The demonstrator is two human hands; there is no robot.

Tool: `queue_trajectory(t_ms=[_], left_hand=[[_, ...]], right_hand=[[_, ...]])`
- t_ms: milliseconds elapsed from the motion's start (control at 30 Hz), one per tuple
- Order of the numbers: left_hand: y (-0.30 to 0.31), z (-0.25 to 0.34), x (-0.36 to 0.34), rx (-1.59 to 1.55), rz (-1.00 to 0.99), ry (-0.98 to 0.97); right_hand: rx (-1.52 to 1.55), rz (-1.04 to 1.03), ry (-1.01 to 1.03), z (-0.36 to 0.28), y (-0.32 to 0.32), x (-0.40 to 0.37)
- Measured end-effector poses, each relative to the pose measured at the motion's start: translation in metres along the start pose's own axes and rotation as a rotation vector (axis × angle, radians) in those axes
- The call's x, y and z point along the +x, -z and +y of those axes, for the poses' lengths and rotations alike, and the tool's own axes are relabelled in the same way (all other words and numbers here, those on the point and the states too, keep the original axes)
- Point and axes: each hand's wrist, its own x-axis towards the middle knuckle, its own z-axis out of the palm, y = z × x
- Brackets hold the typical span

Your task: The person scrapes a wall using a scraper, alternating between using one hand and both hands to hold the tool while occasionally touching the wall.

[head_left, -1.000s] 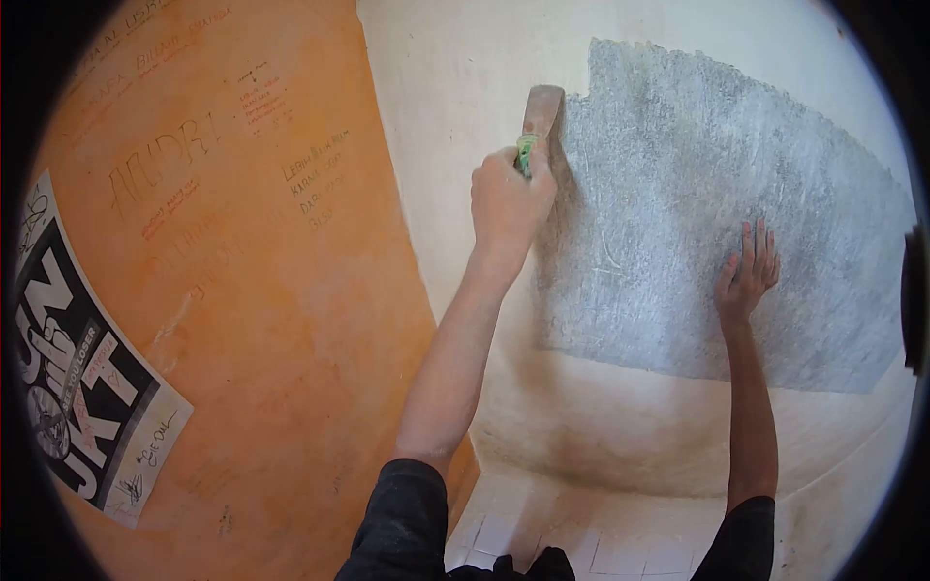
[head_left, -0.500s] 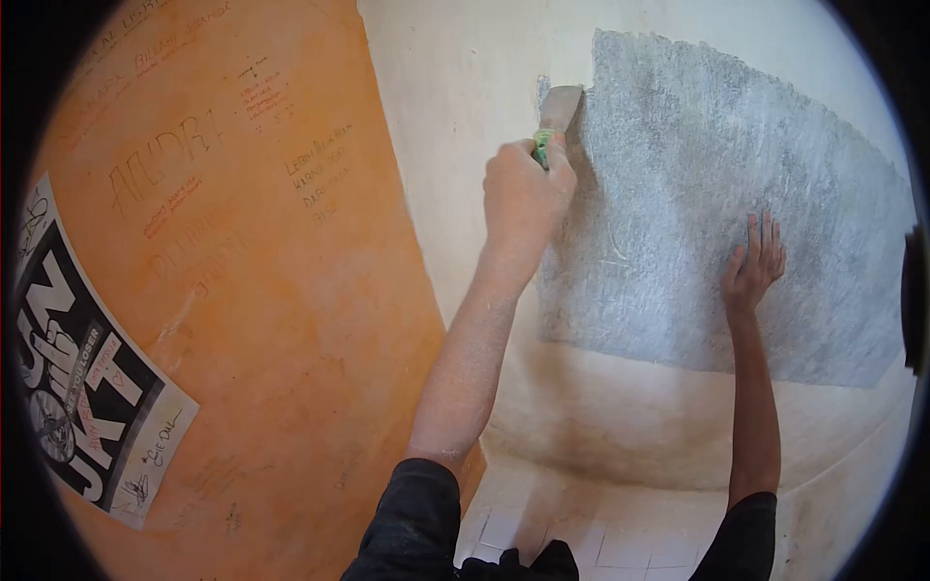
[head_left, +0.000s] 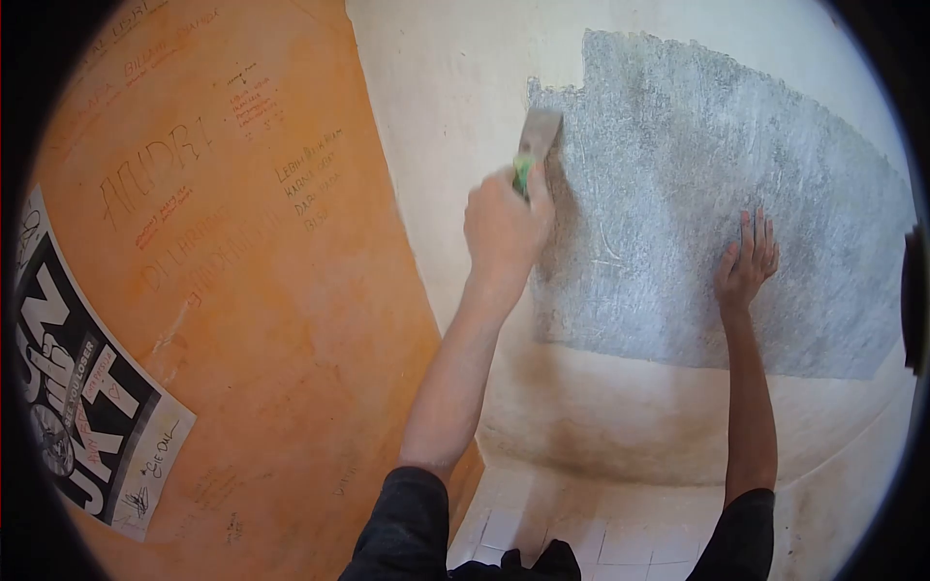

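Observation:
My left hand (head_left: 506,225) is closed round the green handle of a scraper (head_left: 541,131). The scraper's wide flat blade points up and lies against the wall at the upper left edge of a rough grey patch (head_left: 659,155). Lower on the right, my right hand (head_left: 748,259) rests on the same grey patch with its fingers stretched upward and nothing held. Cream-coloured wall (head_left: 446,107) borders the patch on its left and above it.
An orange wall (head_left: 291,339) with handwriting stands at the left, meeting the cream wall at a corner. A black and white poster (head_left: 126,407) hangs on it. White floor tiles (head_left: 630,542) show at the bottom, and a dark object (head_left: 913,300) at the right edge.
My left hand and the scraper have moved down and slightly left. A strip of grey now shows above the blade, where cream wall was before. My right hand stays on the patch.

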Motion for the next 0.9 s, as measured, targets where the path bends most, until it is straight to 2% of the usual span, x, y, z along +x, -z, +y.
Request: queue_trajectory(t_ms=[133,333,400,500,600,700,800,900], left_hand=[[-0.014,-0.023,-0.03,0.018,-0.016,-0.017],[-0.012,0.042,0.071,-0.04,0.258,-0.192],[-0.005,0.05,0.079,-0.066,0.313,-0.202],[-0.004,0.033,0.052,0.018,0.177,-0.144],[-0.016,-0.01,-0.011,0.045,0.037,-0.05],[-0.022,-0.023,-0.038,0.011,-0.03,0.035],[-0.023,0.004,0.009,-0.029,0.094,-0.067],[-0.006,0.055,0.068,0.004,0.197,-0.179]], right_hand=[[-0.015,-0.003,-0.001,0.001,0.0,0.001],[-0.002,-0.011,0.014,-0.002,0.003,0.003],[-0.004,-0.005,0.017,0.002,0.0,0.003],[0.002,-0.003,0.001,0.002,-0.001,0.001],[0.011,-0.002,0.001,0.002,0.0,-0.001],[-0.001,-0.002,-0.003,0.001,-0.001,-0.002],[-0.012,-0.003,-0.004,0.002,-0.001,0.0],[-0.005,-0.01,-0.001,0.002,0.0,0.0]])
